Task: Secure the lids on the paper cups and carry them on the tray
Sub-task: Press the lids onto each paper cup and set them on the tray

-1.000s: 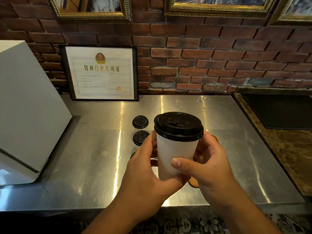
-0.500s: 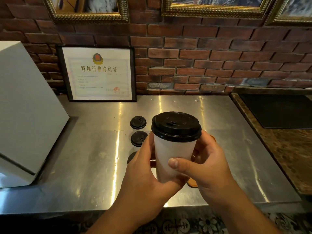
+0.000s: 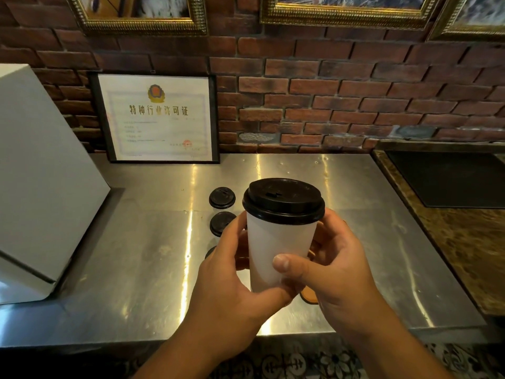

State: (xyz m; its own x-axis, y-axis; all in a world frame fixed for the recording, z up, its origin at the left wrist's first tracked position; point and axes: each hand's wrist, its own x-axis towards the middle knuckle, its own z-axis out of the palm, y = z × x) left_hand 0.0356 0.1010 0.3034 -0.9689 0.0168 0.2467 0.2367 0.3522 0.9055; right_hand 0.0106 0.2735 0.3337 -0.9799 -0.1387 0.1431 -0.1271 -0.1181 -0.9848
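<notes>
A white paper cup (image 3: 276, 247) with a black lid (image 3: 282, 201) on it is held upright above the steel counter. My left hand (image 3: 232, 277) grips its lower left side and my right hand (image 3: 333, 269) wraps its right side, thumb across the front. Behind my left hand stand two more lidded cups (image 3: 222, 197) (image 3: 220, 223), seen from above. A brown wooden tray (image 3: 310, 295) peeks out under my right hand, mostly hidden.
The steel counter (image 3: 153, 255) has a white slanted machine (image 3: 41, 187) on the left. A framed certificate (image 3: 157, 119) leans on the brick wall. A dark stone counter (image 3: 464, 242) with a black mat adjoins on the right.
The cup and both hands stay in the same grip, shifting only slightly in the view. Nothing else has moved.
</notes>
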